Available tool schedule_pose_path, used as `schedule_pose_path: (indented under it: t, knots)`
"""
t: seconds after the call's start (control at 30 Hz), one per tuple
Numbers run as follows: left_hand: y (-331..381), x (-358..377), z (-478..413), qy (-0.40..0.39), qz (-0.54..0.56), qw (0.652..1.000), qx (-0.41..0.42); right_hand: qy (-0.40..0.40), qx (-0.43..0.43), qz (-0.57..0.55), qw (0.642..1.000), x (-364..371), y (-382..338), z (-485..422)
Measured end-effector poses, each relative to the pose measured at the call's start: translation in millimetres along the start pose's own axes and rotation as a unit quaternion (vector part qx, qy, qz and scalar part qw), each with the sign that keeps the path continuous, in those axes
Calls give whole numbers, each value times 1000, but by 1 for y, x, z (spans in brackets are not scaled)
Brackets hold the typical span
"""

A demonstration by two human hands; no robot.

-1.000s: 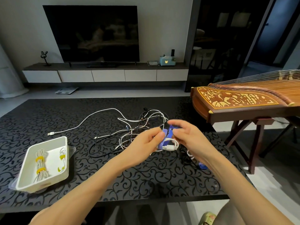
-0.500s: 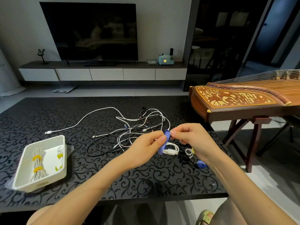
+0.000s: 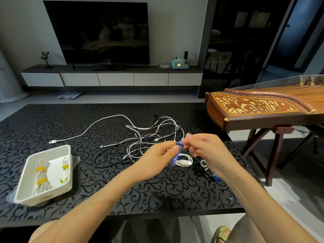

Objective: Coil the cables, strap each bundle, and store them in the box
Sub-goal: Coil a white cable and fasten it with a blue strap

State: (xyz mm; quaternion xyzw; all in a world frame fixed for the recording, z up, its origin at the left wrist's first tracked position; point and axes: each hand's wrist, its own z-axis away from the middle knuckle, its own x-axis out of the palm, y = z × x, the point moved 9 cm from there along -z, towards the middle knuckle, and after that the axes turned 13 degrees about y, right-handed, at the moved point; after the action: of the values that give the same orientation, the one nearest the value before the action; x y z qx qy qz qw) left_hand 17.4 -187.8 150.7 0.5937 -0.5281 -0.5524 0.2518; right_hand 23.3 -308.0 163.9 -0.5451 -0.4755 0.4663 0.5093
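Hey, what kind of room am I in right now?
Most likely a home living room: a large television stands on a low media console, and a wooden zither sits beside the black patterned table.

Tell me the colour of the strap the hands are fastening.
Blue; the strap around the white coiled cable shows best in the head view.

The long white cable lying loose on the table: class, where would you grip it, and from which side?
Pinch the long white cable at its free plug end, probably from above: it lies flat there, clear of the tangle.
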Motion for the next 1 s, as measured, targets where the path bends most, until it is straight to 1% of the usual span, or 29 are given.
schedule_pose_path:
  t: [0.07, 0.1, 0.17, 0.23, 0.33, 0.4, 0.47, 0.5, 0.6, 0.7, 0.77, 0.8, 0.87, 0.93, 1.0]
  knots:
    - [1, 1, 0, -1, 3, 1000, 1, -2, 88, -48, 995, 4, 14, -2]
    - [1, 1, 1, 0, 0, 1000, 1, -16, 113, -51, 992, 8, 18, -2]
    - [1, 0, 1, 4, -14, 1000, 1, -57, 128, -41, 989, 15, 24, 0]
    - [1, -1, 0, 5, -22, 1000, 5, -73, 119, -13, 990, 15, 25, 2]
    - [-1, 0, 0, -5, -32, 999, 5, -35, 62, 56, 996, 7, 16, -1]
    - [-10, 1, 2, -24, 3, 999, -22, 12, -6, 104, 995, -4, 4, -6]
    - [-15, 3, 7, -53, 30, 997, -52, 54, -83, 167, 981, -15, -15, -10]
    - [-15, 4, 10, -66, 30, 995, -63, 51, -114, 184, 975, -15, -24, -9]
    - [-10, 11, 13, -104, 19, 991, -79, -35, -183, 212, 959, 5, -46, 0]
    - [-10, 26, 15, -148, -6, 985, -93, -83, -268, 314, 907, 33, -56, 11]
    - [-16, 35, 21, -172, 1, 976, -130, -83, -318, 369, 869, 43, -61, 15]
    - [-18, 39, 24, -180, 14, 971, -155, -68, -336, 384, 857, 44, -63, 14]
    - [-22, 44, 30, -196, 36, 960, -198, -31, -348, 391, 852, 42, -65, 12]
    - [-25, 45, 32, -203, 17, 955, -215, -6, -341, 386, 857, 42, -58, 10]
    - [-28, 41, 29, -194, -42, 961, -193, 12, -297, 372, 879, 40, -42, 4]
